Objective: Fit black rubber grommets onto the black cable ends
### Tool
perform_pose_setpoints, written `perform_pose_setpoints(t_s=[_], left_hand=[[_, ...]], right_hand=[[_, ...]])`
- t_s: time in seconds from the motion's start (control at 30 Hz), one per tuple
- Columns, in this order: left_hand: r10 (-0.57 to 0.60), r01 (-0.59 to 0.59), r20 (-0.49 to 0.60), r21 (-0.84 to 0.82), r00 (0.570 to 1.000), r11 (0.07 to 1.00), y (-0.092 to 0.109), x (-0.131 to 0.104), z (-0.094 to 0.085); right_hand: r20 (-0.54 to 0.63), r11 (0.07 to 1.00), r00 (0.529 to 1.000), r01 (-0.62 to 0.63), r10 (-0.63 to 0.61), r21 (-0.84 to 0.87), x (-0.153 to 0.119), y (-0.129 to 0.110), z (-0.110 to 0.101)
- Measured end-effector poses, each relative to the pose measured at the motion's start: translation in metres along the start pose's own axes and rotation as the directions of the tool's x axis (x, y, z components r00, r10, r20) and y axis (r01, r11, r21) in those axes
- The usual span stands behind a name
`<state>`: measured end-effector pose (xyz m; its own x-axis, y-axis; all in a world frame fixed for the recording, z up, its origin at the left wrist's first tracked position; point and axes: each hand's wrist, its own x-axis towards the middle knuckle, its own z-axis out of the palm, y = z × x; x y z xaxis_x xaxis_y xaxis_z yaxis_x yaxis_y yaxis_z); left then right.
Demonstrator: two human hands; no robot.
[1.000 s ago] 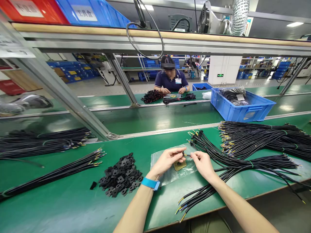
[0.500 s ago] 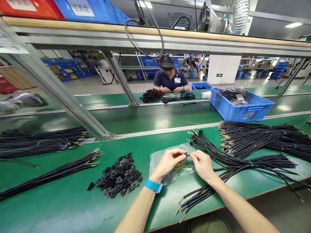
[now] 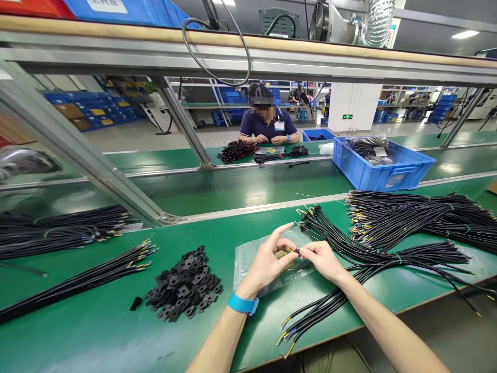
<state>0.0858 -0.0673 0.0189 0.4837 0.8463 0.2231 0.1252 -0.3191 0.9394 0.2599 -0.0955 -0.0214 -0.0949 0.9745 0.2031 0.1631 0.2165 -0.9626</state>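
Above a clear plastic bag (image 3: 248, 259), both my hands meet at the wire end of a black cable (image 3: 294, 251). My right hand (image 3: 322, 260) pinches the cable just behind its yellow and other thin wires. My left hand (image 3: 269, 259), with a blue wristband, has thumb and curled fingers closed at that end while the index finger points up. A small dark piece seems to sit between the fingertips, too small to make out. Partly hidden behind the left fingers is a yellowish block (image 3: 286, 263). Left of the bag lies a pile of flat black pieces with holes (image 3: 182, 285).
Black cable bundles (image 3: 411, 217) cover the right side, and another bundle (image 3: 77, 280) lies at the left. Beyond the metal rail is a blue bin (image 3: 384, 168). A slanted metal post (image 3: 97, 160) rises at left. Across the bench a co-worker (image 3: 267, 122) sits handling small parts.
My left index finger has lifted and straightened away from the cable end. The wires now show more between my hands. The view has shifted slightly right.
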Motion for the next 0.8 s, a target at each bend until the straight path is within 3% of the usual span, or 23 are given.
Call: perform_pose_setpoints(t_s=[0.17, 0.3, 0.43, 0.53, 0.7, 0.8], left_hand=[[0.066, -0.066, 0.008, 0.125, 0.998, 0.990, -0.001, 0.000, -0.002], [0.071, -0.066, -0.037, 0.129, 0.997, 0.990, -0.013, 0.005, -0.005], [0.026, -0.021, -0.084, 0.062, 0.996, 0.998, -0.019, 0.008, -0.006], [0.036, -0.032, -0.056, 0.076, 0.998, 0.997, -0.016, 0.007, -0.003], [0.096, -0.097, 0.014, 0.154, 0.995, 0.983, -0.010, 0.003, 0.004], [0.114, -0.116, 0.021, 0.149, 0.993, 0.982, -0.010, 0.003, 0.006]], right_hand=[[0.027, 0.998, 0.999, 0.020, -0.018, -0.063, 0.003, 0.007, 0.004], [-0.121, 0.959, 0.991, 0.014, -0.050, -0.285, 0.002, 0.009, 0.012], [-0.220, 0.914, 0.956, 0.094, -0.193, -0.394, -0.004, 0.006, 0.010], [-0.175, 0.901, 0.957, 0.142, -0.230, -0.410, -0.007, 0.005, 0.005], [-0.100, 0.945, 0.991, 0.050, -0.086, -0.323, -0.003, 0.011, 0.001], [-0.101, 0.969, 0.992, 0.048, -0.074, -0.241, 0.000, 0.015, 0.001]])
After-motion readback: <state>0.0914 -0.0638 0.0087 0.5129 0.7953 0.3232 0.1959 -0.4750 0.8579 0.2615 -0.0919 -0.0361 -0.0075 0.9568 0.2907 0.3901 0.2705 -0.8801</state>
